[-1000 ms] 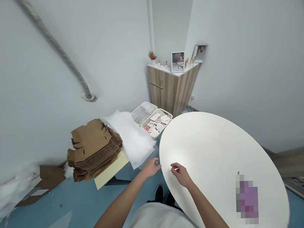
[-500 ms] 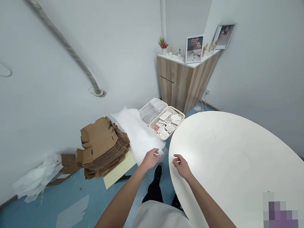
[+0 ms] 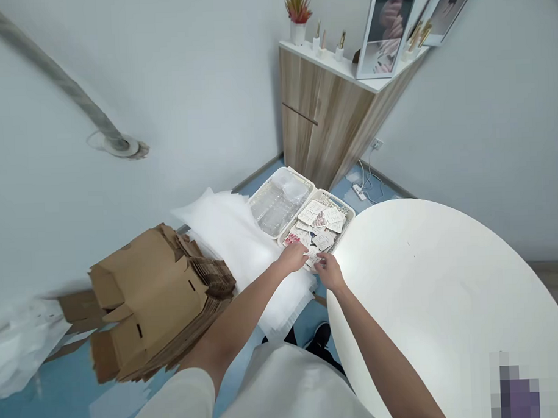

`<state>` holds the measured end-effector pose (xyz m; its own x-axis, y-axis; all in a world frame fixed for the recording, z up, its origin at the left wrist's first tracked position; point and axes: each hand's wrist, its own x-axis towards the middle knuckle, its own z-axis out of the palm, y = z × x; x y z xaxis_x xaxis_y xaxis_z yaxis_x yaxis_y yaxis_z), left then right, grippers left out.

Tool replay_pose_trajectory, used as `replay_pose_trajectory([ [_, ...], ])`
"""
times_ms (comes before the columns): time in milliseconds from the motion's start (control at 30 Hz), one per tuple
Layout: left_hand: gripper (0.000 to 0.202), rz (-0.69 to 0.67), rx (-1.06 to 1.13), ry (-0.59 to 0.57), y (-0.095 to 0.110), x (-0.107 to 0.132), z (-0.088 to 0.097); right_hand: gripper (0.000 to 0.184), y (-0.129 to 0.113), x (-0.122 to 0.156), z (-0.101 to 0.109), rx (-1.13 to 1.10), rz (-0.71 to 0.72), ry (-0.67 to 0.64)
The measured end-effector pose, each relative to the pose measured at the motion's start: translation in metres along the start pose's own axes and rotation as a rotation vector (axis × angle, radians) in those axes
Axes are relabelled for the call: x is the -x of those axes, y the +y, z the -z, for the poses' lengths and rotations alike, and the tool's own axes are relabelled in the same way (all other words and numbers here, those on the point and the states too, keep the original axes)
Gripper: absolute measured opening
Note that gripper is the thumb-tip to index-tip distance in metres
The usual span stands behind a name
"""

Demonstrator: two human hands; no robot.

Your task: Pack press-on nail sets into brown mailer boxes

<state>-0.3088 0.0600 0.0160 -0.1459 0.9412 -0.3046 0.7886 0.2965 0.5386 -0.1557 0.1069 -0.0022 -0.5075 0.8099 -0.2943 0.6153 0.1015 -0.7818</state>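
A cream plastic basket (image 3: 346, 224) holds several small printed cards (image 3: 324, 240), some with pink or red pictures. My left hand (image 3: 293, 257) is at its near left corner, fingers curled down against the cards or the rim. Across from it, my right hand (image 3: 329, 270) has its fingertips pinched together over the near end of the basket. What either hand grips there is too small to make out. Touching this basket on the left is a second basket (image 3: 260, 186) with clear plastic trays (image 3: 279, 203) in it.
White foam sheets (image 3: 236, 226) lie left of the baskets, beside a stack of flattened brown cardboard boxes (image 3: 149, 287). A round white table (image 3: 446, 288) stands at my right. Behind is a wooden cabinet (image 3: 321, 104) with picture frames (image 3: 386, 37). A power strip (image 3: 359, 192) lies on the floor.
I have moved forward toward the baskets. Both hands have gone from the gap beside the table to the near end of the card basket, closer together.
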Motion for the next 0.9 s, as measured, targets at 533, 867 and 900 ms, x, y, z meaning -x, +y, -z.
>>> replay_pose_trajectory([
  [533,0.027,-0.022,0.074,-0.177,-0.025,-0.030,-0.018,0.048,0.002,-0.055,-0.042,0.073,-0.276,0.005],
  [867,0.035,-0.071,0.079,-0.186,-0.027,-0.026,-0.018,0.026,0.011,-0.064,-0.051,-0.036,-0.368,0.061],
  [900,0.037,-0.071,0.089,-0.179,-0.026,-0.026,-0.017,0.021,0.010,-0.064,-0.050,-0.025,-0.362,0.065],
])
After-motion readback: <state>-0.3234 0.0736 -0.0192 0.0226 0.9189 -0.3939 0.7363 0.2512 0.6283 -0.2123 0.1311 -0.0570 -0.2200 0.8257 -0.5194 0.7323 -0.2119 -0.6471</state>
